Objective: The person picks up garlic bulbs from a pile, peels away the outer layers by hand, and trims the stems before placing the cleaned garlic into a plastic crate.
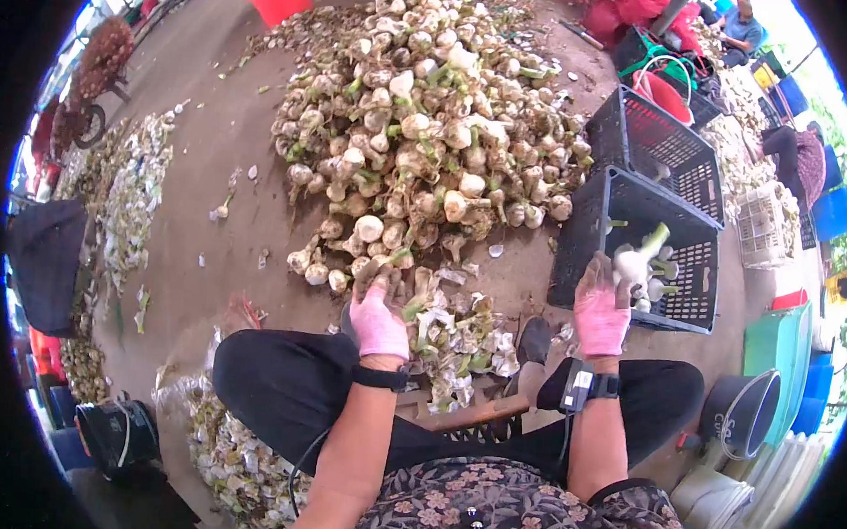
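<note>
My left hand [381, 314], in a pink glove with dirt-darkened fingers, is at the front edge of a heap of garlic bulbs [419, 134]. Its fingers are apart and bent, close to a green garlic stem [401, 256]; no bulb shows in its grasp. My right hand [601, 308], gloved alike, is over the near side of a black plastic crate [574, 242]. At its fingertips is a pale, trimmed garlic bulb [633, 264], slightly blurred, its green stem pointing up and right. Several cleaned bulbs [664, 273] lie inside the crate.
Peeled skins and leaves [463, 336] lie between my feet. A second black crate [647, 132] adjoins the first, with a red bucket [663, 96] behind. Another red bucket [280, 0] stands beyond the heap. On the right are a dark bucket [740, 411] and a seated person [739, 33].
</note>
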### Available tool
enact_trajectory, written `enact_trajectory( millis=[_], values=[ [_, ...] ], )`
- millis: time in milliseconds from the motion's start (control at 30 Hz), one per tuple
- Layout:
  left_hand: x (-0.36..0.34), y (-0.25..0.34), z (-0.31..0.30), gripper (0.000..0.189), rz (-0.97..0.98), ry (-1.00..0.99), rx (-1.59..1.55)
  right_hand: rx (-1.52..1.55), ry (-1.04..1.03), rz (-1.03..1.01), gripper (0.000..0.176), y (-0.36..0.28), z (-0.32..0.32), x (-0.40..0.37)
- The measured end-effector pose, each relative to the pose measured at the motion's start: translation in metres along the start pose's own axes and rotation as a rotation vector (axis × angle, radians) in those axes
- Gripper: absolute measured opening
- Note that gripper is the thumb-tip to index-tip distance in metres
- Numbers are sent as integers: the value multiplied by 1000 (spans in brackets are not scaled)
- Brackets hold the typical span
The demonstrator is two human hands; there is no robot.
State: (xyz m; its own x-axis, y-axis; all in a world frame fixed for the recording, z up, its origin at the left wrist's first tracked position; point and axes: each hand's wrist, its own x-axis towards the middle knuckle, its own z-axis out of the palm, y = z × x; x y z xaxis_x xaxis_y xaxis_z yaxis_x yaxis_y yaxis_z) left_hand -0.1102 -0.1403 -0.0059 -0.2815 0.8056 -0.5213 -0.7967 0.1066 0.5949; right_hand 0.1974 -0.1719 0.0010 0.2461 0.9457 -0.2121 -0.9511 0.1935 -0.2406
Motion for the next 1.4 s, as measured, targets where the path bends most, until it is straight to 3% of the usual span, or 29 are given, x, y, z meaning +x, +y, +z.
enact_trajectory(
  millis=[67,100,167,200,233,300,400,467,533,733,867,933,1000,1067,1167,1200,1267,1333,1400],
  values=[
    [7,-4,-10,23,27,64,-29,-635,-115,74,44,11,-30,7],
    [6,-3,-6,23,25,73,-29,-637,-110,83,44,28,-22,6],
    [0,1,0,24,68,41,-59,-1259,-138,463,37,90,-13,-3],
    [-3,5,2,24,70,55,-52,-1195,-97,708,33,121,-30,-2],
    [-4,9,5,25,103,53,-52,-1487,-327,707,29,151,-35,-4],
    [-3,15,8,26,140,71,-81,-1936,-696,457,31,201,-53,-6],
    [2,19,7,26,149,116,-70,-2256,-997,692,43,245,-67,-17],
    [7,15,2,26,157,131,-57,-2449,-1099,668,47,251,-78,-32],
    [9,11,-2,25,123,92,-44,-2510,-1110,540,39,249,-103,-33],
    [12,1,0,25,56,89,49,-2527,-984,628,25,234,-109,-16],
    [10,-3,-3,32,13,46,19,-2671,-1124,384,23,212,-118,-18],
    [11,-7,-14,32,-5,55,39,-2901,-838,603,23,207,-124,-14],
    [19,-20,-30,31,33,50,212,-3007,-651,414,21,188,-110,-8],
    [18,-30,-33,36,111,-72,627,-2911,-727,420,20,166,-87,4],
    [17,-65,-53,57,184,-314,1349,-2659,-749,42,22,144,-47,14],
    [12,-69,-48,62,236,-433,1375,-2665,-741,25,22,140,-30,12],
    [2,-66,-28,61,9,-462,1039,-2584,-780,-196,24,128,3,4],
    [0,-60,-20,59,39,-526,1083,-2572,-730,-121,31,120,16,-4],
    [-11,-48,-6,56,73,-587,1124,-2436,-597,-396,39,116,19,-9]
  ],
)
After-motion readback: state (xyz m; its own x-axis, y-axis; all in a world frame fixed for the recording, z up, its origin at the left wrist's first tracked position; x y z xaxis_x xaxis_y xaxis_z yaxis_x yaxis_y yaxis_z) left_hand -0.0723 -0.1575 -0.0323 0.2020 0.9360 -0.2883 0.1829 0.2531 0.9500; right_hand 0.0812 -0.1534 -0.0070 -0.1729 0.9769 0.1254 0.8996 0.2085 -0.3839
